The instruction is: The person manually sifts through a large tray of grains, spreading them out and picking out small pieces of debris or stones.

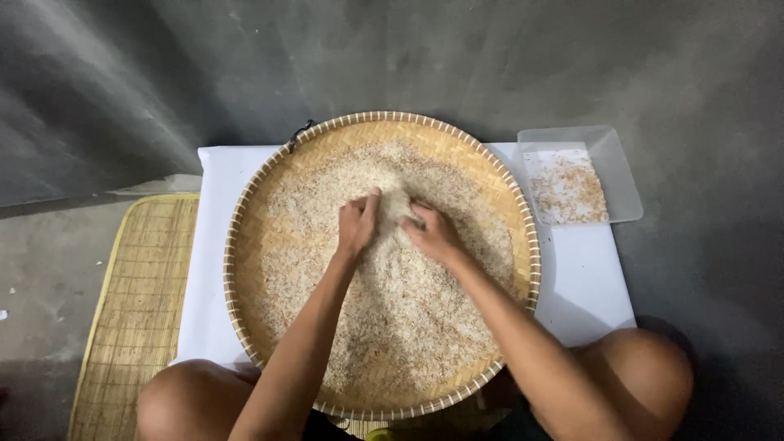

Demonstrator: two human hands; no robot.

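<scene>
View from above of a person seated on the floor, knees either side of a large round woven bamboo winnowing tray [253,245] that rests on a white cloth sheet [584,286] spread over grey concrete. The tray carries a broad, shallow layer of pale uncooked rice grains flecked with brown husk [392,327], reaching almost to the rim on the near side and thinning toward the far edge.

Both hands meet near the tray's middle, slightly toward the far side. The left hand [358,224] lies knuckles up, fingers curled down into the grain; the right hand [433,233] sits just beside it, fingers bent and buried at the tips. Between them a small heap of rice is gathered; whether either hand pinches a particular grain cannot be told, as the fingertips are hidden in the heap.

Risks, as judged from this arrangement: the rice lies close to the low rim nearest the person, so a wide sweep of a forearm could push grains over onto the sheet. The clear rectangular plastic container [625,175] of brownish husk and rejects stands just beside the tray's right rim; a knock could tip it back among the sorted grain. A yellowish woven straw mat [135,310] lies on the left.
</scene>
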